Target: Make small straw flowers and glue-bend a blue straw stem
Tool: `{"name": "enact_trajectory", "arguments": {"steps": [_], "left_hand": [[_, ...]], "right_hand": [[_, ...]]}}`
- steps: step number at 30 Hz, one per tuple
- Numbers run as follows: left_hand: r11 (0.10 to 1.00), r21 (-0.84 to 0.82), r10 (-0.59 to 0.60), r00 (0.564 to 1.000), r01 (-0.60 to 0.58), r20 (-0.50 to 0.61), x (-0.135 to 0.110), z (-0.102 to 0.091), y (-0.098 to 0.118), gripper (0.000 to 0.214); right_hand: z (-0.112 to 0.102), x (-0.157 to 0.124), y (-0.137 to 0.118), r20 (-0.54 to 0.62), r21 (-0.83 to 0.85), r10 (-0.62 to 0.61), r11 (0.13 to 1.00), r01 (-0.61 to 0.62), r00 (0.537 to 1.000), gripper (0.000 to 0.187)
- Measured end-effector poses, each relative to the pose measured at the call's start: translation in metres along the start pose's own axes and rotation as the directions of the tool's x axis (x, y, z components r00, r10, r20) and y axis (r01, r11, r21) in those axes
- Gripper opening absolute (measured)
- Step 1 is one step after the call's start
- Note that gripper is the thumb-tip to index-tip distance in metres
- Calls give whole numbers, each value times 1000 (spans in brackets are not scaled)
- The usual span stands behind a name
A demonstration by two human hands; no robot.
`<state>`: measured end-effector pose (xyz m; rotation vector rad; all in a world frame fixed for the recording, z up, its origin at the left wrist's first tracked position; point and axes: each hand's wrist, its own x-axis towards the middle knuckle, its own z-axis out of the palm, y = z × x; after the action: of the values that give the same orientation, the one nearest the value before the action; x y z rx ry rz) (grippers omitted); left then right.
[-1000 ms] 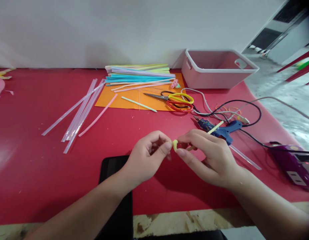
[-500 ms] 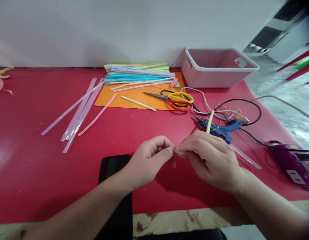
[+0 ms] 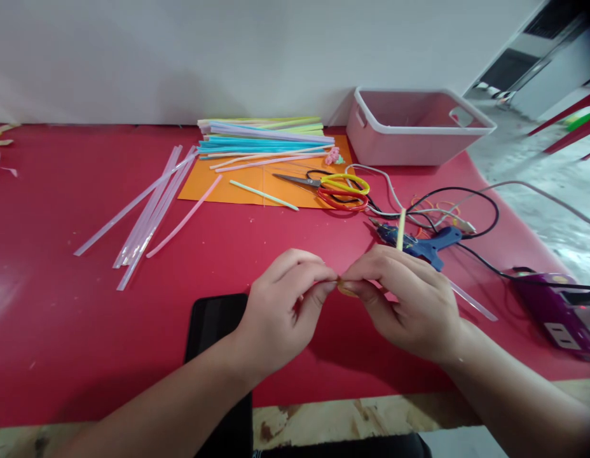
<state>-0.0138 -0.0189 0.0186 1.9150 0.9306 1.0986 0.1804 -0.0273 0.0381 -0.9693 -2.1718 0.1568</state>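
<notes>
My left hand (image 3: 285, 305) and my right hand (image 3: 402, 299) meet fingertip to fingertip over the red table (image 3: 61, 318). Both pinch a pale yellow straw (image 3: 400, 230). Its free end sticks up behind my right hand. Its near end is curled into a small yellow piece between the fingertips. Right behind my right hand a blue glue gun (image 3: 419, 242) lies on its side.
Coloured straws (image 3: 266, 137) are stacked on an orange sheet (image 3: 257, 184), with yellow-and-red scissors (image 3: 333, 186) beside them. Clear sticks (image 3: 147, 210) lie to the left. A white basket (image 3: 419, 127), cables (image 3: 466, 203), a purple power strip (image 3: 557, 312) and a black phone (image 3: 213, 324) are also here.
The straw's free end swung from leaning right to standing upright behind my right hand. The curled yellow end is now mostly hidden between the fingertips. My left fingers closed tighter.
</notes>
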Motion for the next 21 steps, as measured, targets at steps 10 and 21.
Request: {"name": "enact_trajectory", "arguments": {"steps": [10,21], "left_hand": [[983,142,126,991,-118,-45,-2,3,-2,15],[999,31,44,999,-44,2,1,3,-2,8]], "right_hand": [[-1,0,0,-40,8,82,997,-82,996,11],[-2,1,-1,-53,45,47,998,-44,998,10]]}}
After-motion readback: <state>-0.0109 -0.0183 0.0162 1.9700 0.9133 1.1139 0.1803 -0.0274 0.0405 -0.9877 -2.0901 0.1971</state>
